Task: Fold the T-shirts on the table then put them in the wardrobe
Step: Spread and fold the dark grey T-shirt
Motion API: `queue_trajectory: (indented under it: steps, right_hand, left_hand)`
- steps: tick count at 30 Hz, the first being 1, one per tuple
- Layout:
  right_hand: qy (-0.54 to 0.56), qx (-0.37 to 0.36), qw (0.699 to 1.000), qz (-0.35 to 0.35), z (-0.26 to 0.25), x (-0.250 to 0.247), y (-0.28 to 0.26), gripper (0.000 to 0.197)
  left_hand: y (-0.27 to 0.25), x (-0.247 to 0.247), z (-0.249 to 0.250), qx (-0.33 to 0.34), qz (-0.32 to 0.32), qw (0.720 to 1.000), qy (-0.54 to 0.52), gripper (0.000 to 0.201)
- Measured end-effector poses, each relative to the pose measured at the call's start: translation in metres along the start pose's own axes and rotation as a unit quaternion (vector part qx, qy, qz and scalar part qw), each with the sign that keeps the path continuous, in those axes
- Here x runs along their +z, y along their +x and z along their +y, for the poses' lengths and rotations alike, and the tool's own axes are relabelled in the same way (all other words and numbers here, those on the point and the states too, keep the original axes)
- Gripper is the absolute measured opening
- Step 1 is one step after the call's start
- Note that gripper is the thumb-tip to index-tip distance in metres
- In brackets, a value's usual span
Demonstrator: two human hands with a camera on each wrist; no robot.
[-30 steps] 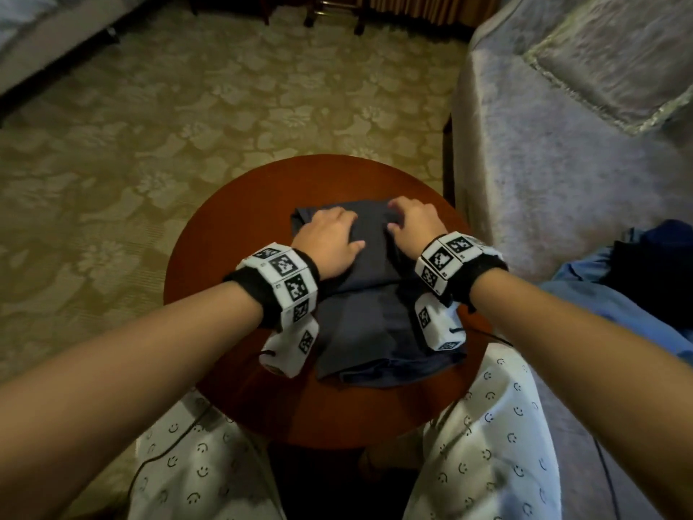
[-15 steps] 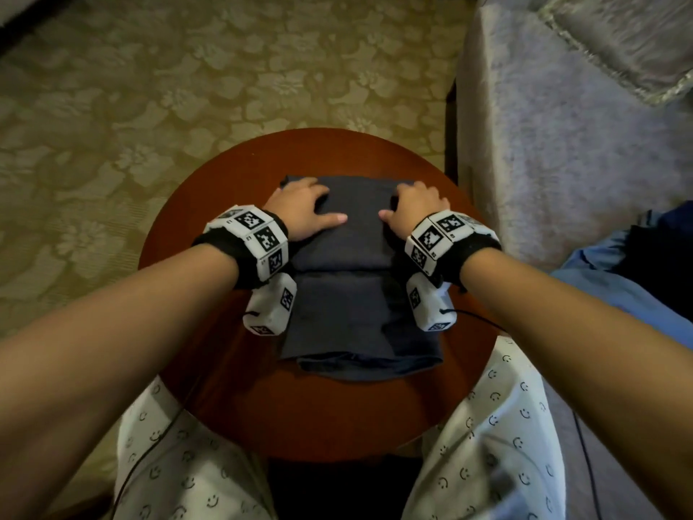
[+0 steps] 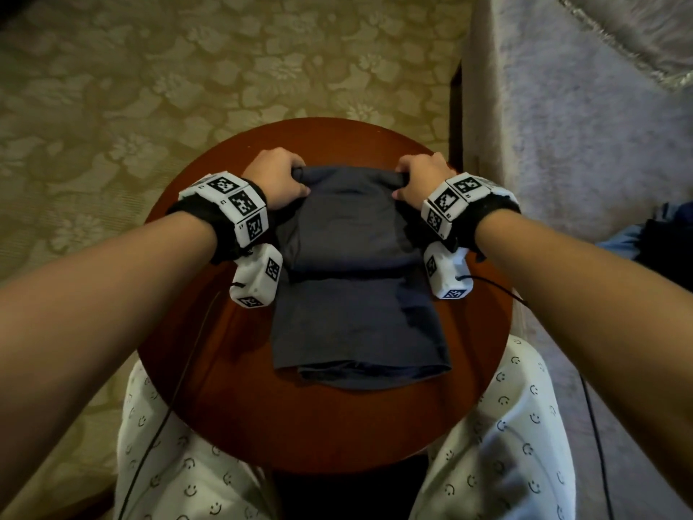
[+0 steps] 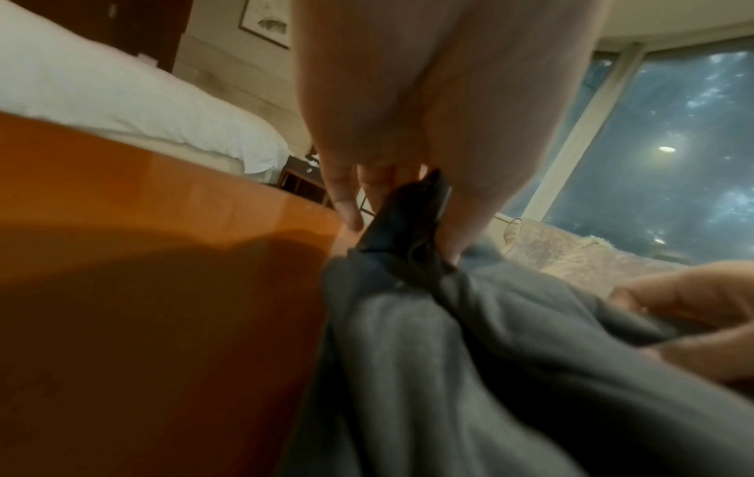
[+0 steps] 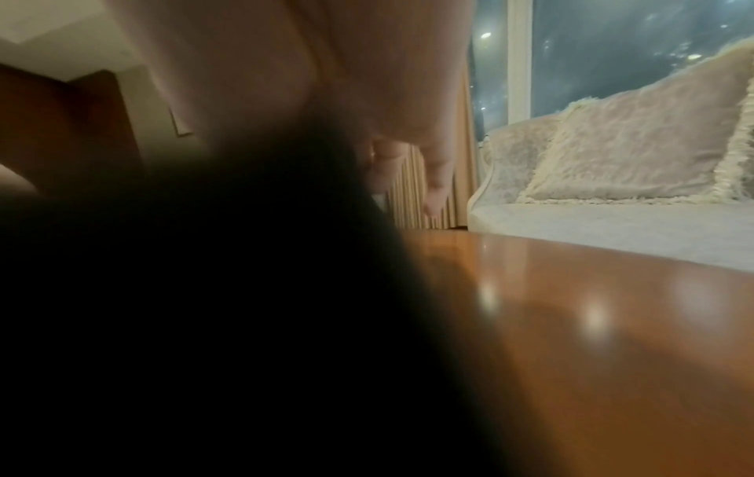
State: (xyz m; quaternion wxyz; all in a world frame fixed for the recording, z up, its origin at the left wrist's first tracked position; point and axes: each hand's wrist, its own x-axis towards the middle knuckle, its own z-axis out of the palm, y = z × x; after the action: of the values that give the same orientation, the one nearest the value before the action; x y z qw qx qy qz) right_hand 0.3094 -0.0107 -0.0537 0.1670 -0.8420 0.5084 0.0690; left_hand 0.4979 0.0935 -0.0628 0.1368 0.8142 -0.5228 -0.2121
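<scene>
Floral carpet (image 3: pixel 157 80) spreads from nine to twelve o'clock. Grey sofa (image 3: pixel 585 118) sits at two. White bed (image 4: pixel 122 106) and dark window (image 4: pixel 673 135) beyond.

From my right wrist view, a dark out-of-focus mass of T-shirt (image 5: pixel 212 322) fills the lower left and hides my right hand's (image 5: pixel 285 80) fingers, so the grip is unreadable there. From the head view, the far corners of the T-shirt (image 3: pixel 356 294) vanish under my left hand (image 3: pixel 275 178) and right hand (image 3: pixel 422 178), whose fingertips curl out of sight beneath the fabric, and the wrist units cover its side edges. The bench (image 3: pixel 337 425) is cut at its near rim by my knees; blue and dark clothing (image 3: pixel 660 242) at the right edge is cropped, too little showing to identify.
</scene>
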Motion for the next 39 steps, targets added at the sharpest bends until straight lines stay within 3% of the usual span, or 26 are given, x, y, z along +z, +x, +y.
queue_trajectory:
  steps: [5,9,14,20,27,34,39]
  right_hand:
    - [0.051,-0.003,0.994,0.097,-0.002,-0.024,-0.012,0.027]
    - [0.038,-0.031,0.992,0.120,0.001,-0.039,-0.029,0.025]
    - [0.032,-0.075,0.994,0.078,0.008,-0.043,-0.063,0.021]
    - [0.003,-0.120,0.992,0.026,0.012,-0.027,-0.119,0.029]
    - [-0.019,-0.123,0.992,-0.014,0.029,-0.008,-0.169,0.027]
    - [0.013,-0.136,0.990,0.015,0.035,-0.005,-0.188,0.029]
    - [0.010,-0.133,0.990,0.045,0.026,-0.016,-0.166,0.021]
  left_hand:
    - [-0.009,-0.022,0.010,0.029,0.096,0.995,-0.024,0.019]
    - [-0.028,-0.038,0.016,0.072,0.130,0.988,-0.043,0.022]
    - [-0.069,-0.044,0.009,0.150,0.113,0.982,-0.021,0.015]
    - [-0.125,-0.038,0.003,0.192,0.090,0.977,0.002,0.018]
    - [-0.179,-0.025,0.007,0.260,0.050,0.964,0.036,0.020]
    - [-0.200,-0.015,0.016,0.235,0.017,0.971,0.024,0.022]
    - [-0.183,-0.017,0.022,0.175,0.042,0.984,-0.008,0.020]
